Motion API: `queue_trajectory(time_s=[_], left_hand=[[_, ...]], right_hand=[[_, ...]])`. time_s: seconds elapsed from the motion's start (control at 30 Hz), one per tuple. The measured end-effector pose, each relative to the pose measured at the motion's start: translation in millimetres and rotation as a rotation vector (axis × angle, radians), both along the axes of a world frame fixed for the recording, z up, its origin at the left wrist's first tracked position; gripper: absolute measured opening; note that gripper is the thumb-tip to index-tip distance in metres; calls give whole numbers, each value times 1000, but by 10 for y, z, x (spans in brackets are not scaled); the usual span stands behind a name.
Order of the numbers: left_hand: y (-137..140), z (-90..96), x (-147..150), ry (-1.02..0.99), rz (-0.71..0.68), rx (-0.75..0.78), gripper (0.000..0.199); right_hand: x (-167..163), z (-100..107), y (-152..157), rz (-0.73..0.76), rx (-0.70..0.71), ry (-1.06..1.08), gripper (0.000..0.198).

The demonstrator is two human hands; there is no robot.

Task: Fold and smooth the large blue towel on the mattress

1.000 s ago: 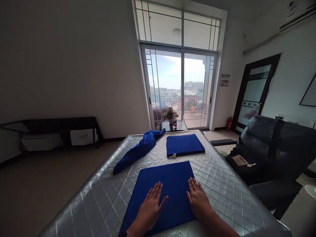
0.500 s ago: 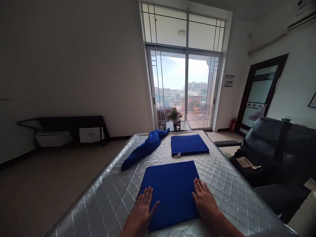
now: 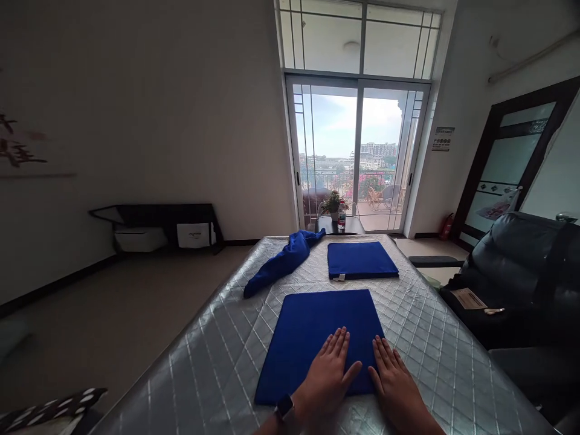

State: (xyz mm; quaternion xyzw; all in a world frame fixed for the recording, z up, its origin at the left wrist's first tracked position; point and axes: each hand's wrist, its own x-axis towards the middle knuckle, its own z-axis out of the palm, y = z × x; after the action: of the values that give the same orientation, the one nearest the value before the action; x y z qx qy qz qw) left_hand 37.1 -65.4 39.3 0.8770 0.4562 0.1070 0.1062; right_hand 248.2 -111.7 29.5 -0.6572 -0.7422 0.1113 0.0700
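A flat, folded blue cloth [image 3: 308,338] lies squared up on the silver quilted table cover [image 3: 421,338]. My left hand [image 3: 330,365] rests flat on the cloth's right half, fingers stretched out and thumb apart. At the cloth's right edge my right hand [image 3: 393,368] lies with straight fingers, partly over the edge. Neither hand grips anything. Farther back is a second folded blue cloth [image 3: 362,260] with a white tag at its near corner. To its left a crumpled blue cloth [image 3: 285,260] stretches diagonally across the cover.
A black armchair [image 3: 507,284] stands to the right, with a brown card [image 3: 469,298] on its seat. Beyond the table's far end, a small dark table [image 3: 326,226] bears a potted plant [image 3: 334,204] and a bottle [image 3: 342,214]. Boxes sit by the left wall.
My left hand has slid from the cloth's left edge across to its right half. My right hand stays near the right edge. The whole view has shifted, so the scene sits farther right.
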Motion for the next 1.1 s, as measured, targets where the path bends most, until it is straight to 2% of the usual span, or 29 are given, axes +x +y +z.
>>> queue_trajectory(time_s=[0.1, 0.2, 0.27, 0.33, 0.5, 0.6, 0.77, 1.1], left_hand=[[-27, -17, 374, -55, -108, 0, 70], [-29, -115, 388, -46, -112, 22, 70], [-33, -178, 195, -15, -84, 60, 68], [-47, -223, -117, 32, -27, 92, 68], [-174, -300, -1015, 129, 277, 46, 73], [-265, -383, -1326, 152, 389, 19, 80], [-333, -486, -1373, 114, 433, 62, 81], [-388, -373, -1355, 46, 427, 22, 86]], right_hand=[[13, 10, 7, 18, -17, -10, 67], [12, 36, 5, 18, -26, -12, 67], [5, 43, 1, 5, -19, -5, 68], [-3, 36, -1, -6, -8, 7, 68], [-14, 10, 3, -16, -22, 9, 67], [-14, 9, 11, -13, -26, 6, 67], [4, -37, 26, -4, 6, -3, 67], [41, -75, 43, 1, 13, -57, 68]])
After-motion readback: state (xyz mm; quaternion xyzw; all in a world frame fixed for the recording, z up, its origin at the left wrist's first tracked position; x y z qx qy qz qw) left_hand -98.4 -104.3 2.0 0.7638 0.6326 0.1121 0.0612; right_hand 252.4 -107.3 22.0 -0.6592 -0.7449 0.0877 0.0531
